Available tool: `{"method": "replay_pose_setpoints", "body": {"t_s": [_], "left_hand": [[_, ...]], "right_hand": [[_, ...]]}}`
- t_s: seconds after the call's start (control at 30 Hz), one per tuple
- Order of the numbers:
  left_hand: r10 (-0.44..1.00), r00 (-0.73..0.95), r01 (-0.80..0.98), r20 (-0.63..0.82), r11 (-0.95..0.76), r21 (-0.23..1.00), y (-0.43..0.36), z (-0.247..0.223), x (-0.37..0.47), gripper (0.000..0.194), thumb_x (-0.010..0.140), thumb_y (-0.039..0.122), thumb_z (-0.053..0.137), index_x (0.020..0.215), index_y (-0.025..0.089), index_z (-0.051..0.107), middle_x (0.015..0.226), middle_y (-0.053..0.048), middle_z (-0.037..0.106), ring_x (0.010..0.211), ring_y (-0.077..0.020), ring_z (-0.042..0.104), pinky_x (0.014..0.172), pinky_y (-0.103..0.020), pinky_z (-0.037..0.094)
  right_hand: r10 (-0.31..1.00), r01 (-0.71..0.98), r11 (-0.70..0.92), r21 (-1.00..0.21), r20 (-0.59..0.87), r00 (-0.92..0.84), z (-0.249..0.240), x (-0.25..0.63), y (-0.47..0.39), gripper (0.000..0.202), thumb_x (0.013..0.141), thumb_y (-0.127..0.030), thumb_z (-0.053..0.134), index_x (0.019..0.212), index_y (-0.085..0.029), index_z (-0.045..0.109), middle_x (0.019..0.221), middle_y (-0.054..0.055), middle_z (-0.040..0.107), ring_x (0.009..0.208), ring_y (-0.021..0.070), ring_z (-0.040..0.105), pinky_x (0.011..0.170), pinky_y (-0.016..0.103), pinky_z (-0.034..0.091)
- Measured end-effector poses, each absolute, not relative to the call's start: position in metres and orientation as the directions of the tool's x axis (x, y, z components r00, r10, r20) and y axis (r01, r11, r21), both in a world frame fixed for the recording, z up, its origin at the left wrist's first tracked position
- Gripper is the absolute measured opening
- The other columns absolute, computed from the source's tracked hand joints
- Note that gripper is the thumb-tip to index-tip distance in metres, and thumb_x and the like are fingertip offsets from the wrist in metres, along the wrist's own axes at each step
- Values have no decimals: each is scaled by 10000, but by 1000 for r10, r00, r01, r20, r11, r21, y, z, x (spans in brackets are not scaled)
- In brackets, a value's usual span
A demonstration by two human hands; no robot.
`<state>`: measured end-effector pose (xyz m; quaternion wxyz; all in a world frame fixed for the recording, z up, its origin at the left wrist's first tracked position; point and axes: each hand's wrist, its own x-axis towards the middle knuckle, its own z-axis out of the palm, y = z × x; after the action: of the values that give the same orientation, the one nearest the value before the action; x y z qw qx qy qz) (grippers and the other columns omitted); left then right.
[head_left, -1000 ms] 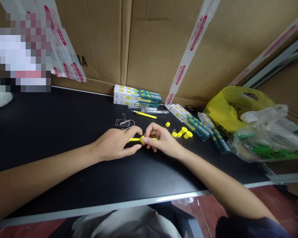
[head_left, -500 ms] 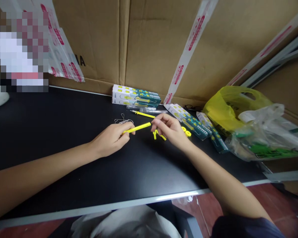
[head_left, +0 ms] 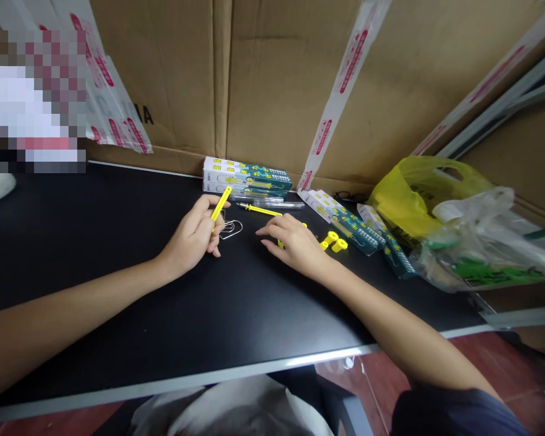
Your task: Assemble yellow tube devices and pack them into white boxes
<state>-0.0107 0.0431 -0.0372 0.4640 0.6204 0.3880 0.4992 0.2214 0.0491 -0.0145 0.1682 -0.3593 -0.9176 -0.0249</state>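
Note:
My left hand (head_left: 191, 233) is closed round a slim yellow plastic rod (head_left: 221, 202) with a small hole near its raised upper end. Wire hooks (head_left: 231, 229) lie on the table just beyond its fingers. Low over the table, my right hand (head_left: 296, 243) has its fingers spread, palm down. It partly hides small yellow pieces beneath it. Several yellow plastic caps (head_left: 331, 238) sit by its wrist side. A yellow rod with a dark tip (head_left: 260, 209) lies behind the right hand, in front of clear plastic tubes (head_left: 277, 203).
Printed spring-scale boxes (head_left: 247, 175) are stacked against the cardboard wall (head_left: 272, 91). More boxes (head_left: 345, 221) lie at the right, beside a yellow bag (head_left: 404, 194) and a clear plastic bag (head_left: 476, 242). The black table (head_left: 118, 339) has a pale front edge.
My left hand has moved slightly left and tipped the rod from near level to steeply upward. My right hand has come away from the rod's end, lowered and spread over the small yellow pieces.

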Motion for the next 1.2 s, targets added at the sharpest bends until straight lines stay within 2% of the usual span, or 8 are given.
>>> {"method": "replay_pose_setpoints", "body": {"t_s": [0.1, 0.2, 0.4, 0.6, 0.73, 0.87, 0.97, 1.2], "left_hand": [[947, 171, 74, 273, -289, 954, 43, -37, -11, 180, 951, 257, 388, 1082, 199, 497, 642, 80, 391, 417, -56, 379, 448, -225, 519], [939, 126, 119, 320, -334, 935, 46, -39, -13, 197, 966, 356, 424, 1007, 191, 525, 590, 78, 387, 454, -73, 403, 490, -217, 497], [902, 110, 239, 416, -431, 870, 53, -41, -16, 181, 961, 328, 446, 910, 180, 538, 595, 44, 513, 568, -101, 518, 603, -242, 430], [921, 179, 276, 347, -385, 881, 47, -38, -13, 199, 920, 344, 490, 829, 179, 553, 604, 51, 468, 539, -103, 482, 546, -235, 410], [885, 263, 399, 384, -462, 792, 45, -38, -13, 244, 921, 336, 483, 739, 180, 525, 646, 27, 516, 596, -118, 502, 580, -247, 392], [813, 399, 602, 424, -581, 547, 43, -39, -13, 245, 937, 307, 447, 757, 176, 550, 711, -7, 572, 679, -154, 534, 644, -280, 377], [759, 507, 660, 408, -647, 383, 41, -39, -12, 246, 952, 298, 413, 792, 177, 556, 742, -26, 602, 727, -178, 556, 676, -296, 378], [724, 554, 682, 411, -677, 275, 42, -40, -13, 288, 969, 305, 381, 771, 178, 546, 736, -36, 602, 718, -187, 563, 676, -306, 394]], "right_hand": [[608, 637, 771, 8, 286, -740, -14, 215, 54, 245, 954, -267, 522, 1106, -155, 678, 1006, 102, 652, 912, 225, 550, 820, 355, 444], [577, 612, 788, 71, 264, -773, -13, 205, 62, 257, 968, -285, 499, 1109, -161, 675, 1017, 98, 640, 906, 222, 532, 812, 350, 429], [532, 588, 778, 221, 264, -804, -10, 171, 100, 253, 983, -224, 466, 1106, -159, 679, 976, 111, 623, 901, 228, 499, 741, 338, 390], [408, 419, 826, 377, 113, -906, -14, 146, 130, 262, 999, -228, 437, 920, -132, 667, 957, 110, 613, 926, 232, 506, 723, 339, 387], [391, 395, 835, 382, 93, -916, -13, 147, 126, 240, 1006, -223, 423, 923, -137, 631, 960, 98, 617, 926, 225, 515, 725, 333, 397], [418, 409, 840, 356, 56, -907, -9, 158, 113, 226, 1007, -188, 403, 914, -129, 600, 922, 97, 622, 895, 218, 529, 733, 329, 403], [479, 464, 823, 328, 36, -877, -7, 165, 103, 192, 994, -228, 438, 939, -120, 588, 942, 109, 630, 877, 221, 542, 729, 326, 400], [666, 687, 681, 252, 175, -725, -10, 176, 91, 197, 991, -194, 408, 1008, -123, 591, 933, 115, 670, 865, 220, 578, 699, 306, 378]]}}
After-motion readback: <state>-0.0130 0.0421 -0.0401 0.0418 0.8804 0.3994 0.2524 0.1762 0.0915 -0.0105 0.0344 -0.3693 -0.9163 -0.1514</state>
